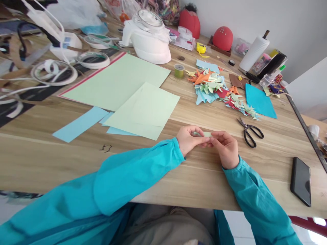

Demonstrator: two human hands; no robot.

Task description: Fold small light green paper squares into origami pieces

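Observation:
Between my two hands is a small folded piece of pale green paper (207, 134), mostly covered by my fingers. My left hand (191, 139) pinches its left end, thumb stretched along the near side. On the other end, my right hand (224, 148) is closed with thumb and forefinger on the paper. Beyond my hands lies a pile of folded paper stars (211, 85) in orange, green, blue and red. Black-handled scissors (249, 132) rest to the right of my right hand. Left of my left hand, pale green sheets (145, 110) overlap light blue paper strips (80, 124).
A phone (300, 181) lies near the right edge. Tape rolls (93, 60) and white cables are at the left. A spool of thread (179, 70), a yellow tape measure (201, 48), a red pincushion (223, 39) and a bright blue paper sheet (260, 101) sit farther back.

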